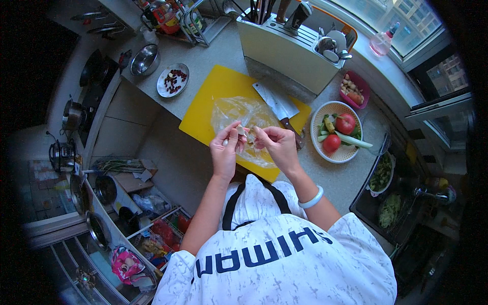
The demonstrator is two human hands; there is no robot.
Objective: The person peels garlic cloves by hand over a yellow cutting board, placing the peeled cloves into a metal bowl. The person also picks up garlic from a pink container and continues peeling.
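Note:
My left hand [225, 146] grips a partly peeled garlic clove [241, 130] between thumb and fingers, and another pale clove [225, 142] shows at its palm. Close beside it, my right hand [277, 145] has thumb and forefinger pinched together; papery garlic skin [251, 133] lies near its fingertips, and whether the fingers hold a piece is too small to tell. Both hands are above a crumpled clear plastic bag [228, 110] spread on a yellow cutting board [206, 99]. A cleaver [277, 101] rests on the board beyond my right hand, its dark handle partly hidden by that hand.
A white basket [318, 150] with tomatoes and green vegetables stands at right, near a pink container [367, 91] of garlic. Dried red chillies lie on a white plate [164, 89] at left, near a steel bowl [145, 61]. Behind the board is a knife block [282, 57]; a sink [360, 206] lies right.

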